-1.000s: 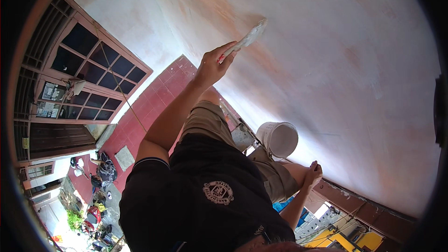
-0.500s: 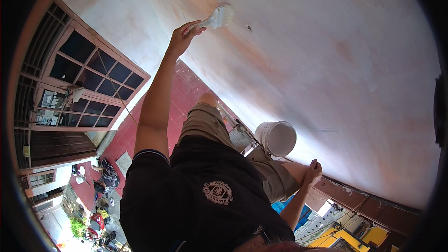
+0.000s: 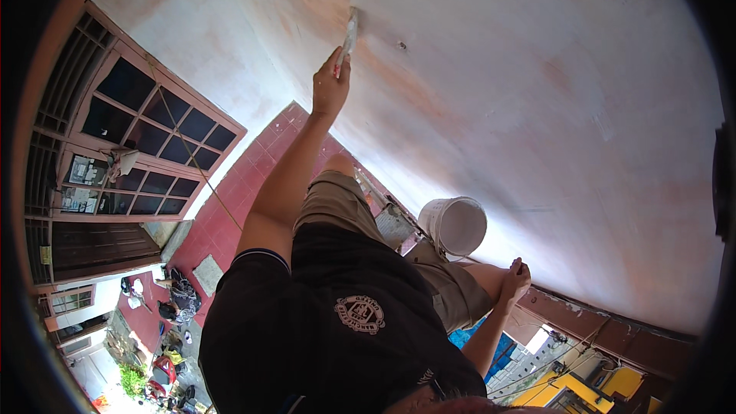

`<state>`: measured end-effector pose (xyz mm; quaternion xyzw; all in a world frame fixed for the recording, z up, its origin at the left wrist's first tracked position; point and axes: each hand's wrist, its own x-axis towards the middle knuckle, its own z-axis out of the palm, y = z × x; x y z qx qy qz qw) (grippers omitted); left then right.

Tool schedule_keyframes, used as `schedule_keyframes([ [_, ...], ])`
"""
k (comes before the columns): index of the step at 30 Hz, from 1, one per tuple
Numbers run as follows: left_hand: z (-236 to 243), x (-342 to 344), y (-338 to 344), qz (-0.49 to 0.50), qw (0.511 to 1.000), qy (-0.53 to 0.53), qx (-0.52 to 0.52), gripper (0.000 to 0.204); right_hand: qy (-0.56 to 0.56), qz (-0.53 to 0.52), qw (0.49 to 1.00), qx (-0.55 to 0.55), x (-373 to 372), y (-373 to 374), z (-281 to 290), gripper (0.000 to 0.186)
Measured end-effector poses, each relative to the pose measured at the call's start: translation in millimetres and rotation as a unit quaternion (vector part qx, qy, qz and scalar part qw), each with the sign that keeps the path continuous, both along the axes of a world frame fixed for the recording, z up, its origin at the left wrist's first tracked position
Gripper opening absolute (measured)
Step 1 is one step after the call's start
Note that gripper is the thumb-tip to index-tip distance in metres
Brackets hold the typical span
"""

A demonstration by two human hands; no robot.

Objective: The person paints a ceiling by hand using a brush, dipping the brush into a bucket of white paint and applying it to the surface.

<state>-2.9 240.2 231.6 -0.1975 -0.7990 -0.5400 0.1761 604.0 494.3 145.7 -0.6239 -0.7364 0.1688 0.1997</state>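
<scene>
My left hand (image 3: 330, 92), raised at arm's length, is closed round the handle of a paintbrush (image 3: 349, 37). The brush appears edge-on, its white-coated bristle end at the wall (image 3: 521, 130), which has patchy white over orange-pink. Low on my right, my right hand (image 3: 517, 282) has its fingers curled by my bare leg near the wall. What those fingers hold, if anything, cannot be made out. Between the hands, a white bucket (image 3: 431, 224) stands or hangs beside my thigh, close to the wall; its inside looks white.
Red floor tiles (image 3: 264, 149) lie far below on the left, beside a pink-framed window (image 3: 157, 111). A thin cord (image 3: 192, 149) crosses in front of it. Motorbikes (image 3: 165, 372) and a plant (image 3: 132, 378) are at lower left. Yellow structures (image 3: 563, 391) and wires show at lower right.
My left hand has moved right and slightly down, and the brush has turned from flat-on to edge-on, pointing more upward. My right hand and the bucket have hardly moved.
</scene>
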Motion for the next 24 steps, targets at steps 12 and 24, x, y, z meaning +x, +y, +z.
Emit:
schedule_keyframes([
  [12,-15.9,135.6,19.0,-0.234,0.97,-0.03,0.065,0.04,-0.026,0.019,0.999,0.008,4.3,6.5,-8.6,0.04],
  [24,-28.9,172.7,28.1,-0.439,0.897,-0.046,-0.023,0.037,-0.047,0.001,0.999,0.005,1.1,-0.8,-0.5,0.041],
])
